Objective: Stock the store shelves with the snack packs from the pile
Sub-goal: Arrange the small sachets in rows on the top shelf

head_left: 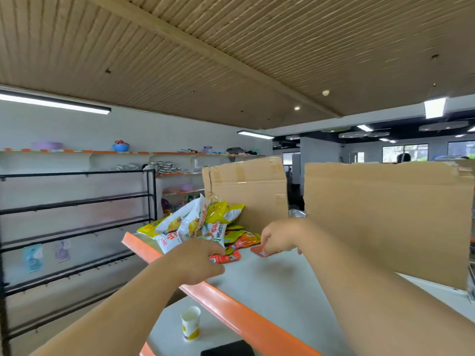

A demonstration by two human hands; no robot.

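A pile of snack packs (195, 224), white, yellow and red, lies at the far left end of a grey shelf top with an orange front edge (226, 304). My left hand (198, 260) reaches over that edge and its fingers close on a small red pack (227, 258) at the pile's near side. My right hand (279, 236) rests further right, fingertips pinching another small red pack (258, 250) flat on the shelf. Several small yellow and orange packs (241, 237) lie between the two hands.
Two upright cardboard sheets (246, 191) (385, 217) stand behind the pile. A black wire rack (77, 217) with bare bars stands at the left. A paper cup (190, 322) sits on the lower shelf. Wall shelves (102, 152) with bowls run along the back.
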